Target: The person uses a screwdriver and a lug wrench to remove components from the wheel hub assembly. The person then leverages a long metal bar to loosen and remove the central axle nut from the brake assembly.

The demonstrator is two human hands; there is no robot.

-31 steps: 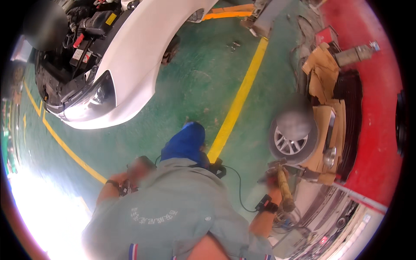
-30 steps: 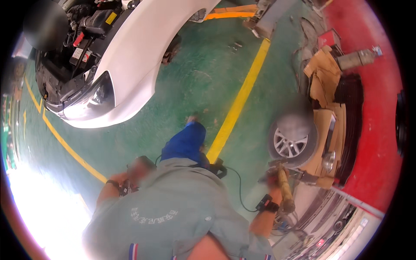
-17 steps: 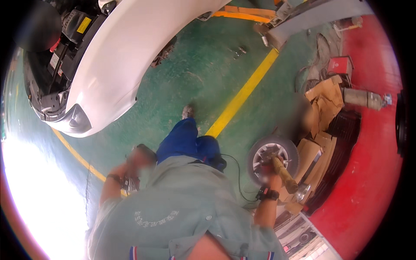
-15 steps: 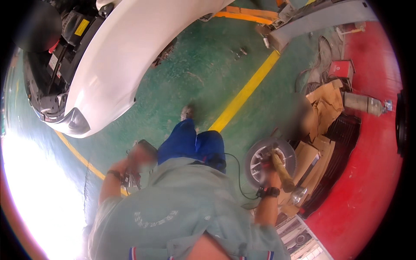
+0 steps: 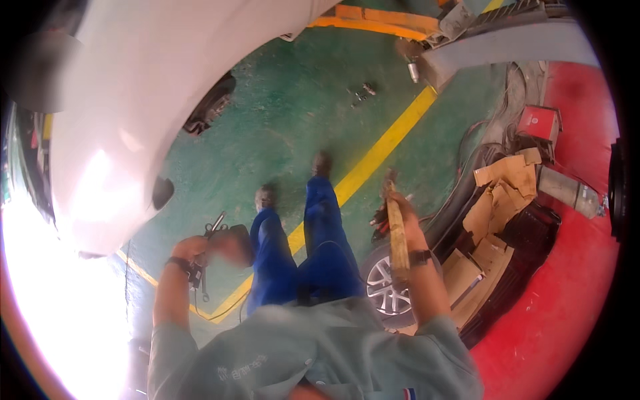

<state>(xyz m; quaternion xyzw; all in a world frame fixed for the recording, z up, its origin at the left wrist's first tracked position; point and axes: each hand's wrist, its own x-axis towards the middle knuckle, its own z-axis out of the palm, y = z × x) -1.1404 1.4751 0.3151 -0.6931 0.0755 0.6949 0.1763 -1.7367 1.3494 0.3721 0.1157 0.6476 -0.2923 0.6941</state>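
In my left hand (image 5: 191, 249) are metal wrenches (image 5: 215, 225), one sticking out above the fist and another ring-ended one hanging below. Beside that hand is a dark, smeared object (image 5: 239, 245); I cannot tell what it is or whether I grip it. My right hand (image 5: 408, 219) is closed around a long wooden handle (image 5: 398, 243) that runs back along my forearm; no tool head on it can be made out. A red and black tool (image 5: 381, 221) shows by the same fingers, its kind unclear. Beneath the right forearm lies a wheel (image 5: 387, 287) with silver spokes, partly hidden.
A white car body (image 5: 127, 100) fills the upper left. Ahead, an orange lift arm (image 5: 373, 21) and a grey beam (image 5: 513, 48) cross the view. Small parts (image 5: 363, 93) lie on the green floor. Torn cardboard (image 5: 503, 200), a metal cylinder (image 5: 570, 190) and a red box (image 5: 540, 123) line the right.
My legs now show further out, both feet visible on the floor. My right hand has moved forward off the wheel with the wooden handle. The left hand keeps hold of the wrenches.
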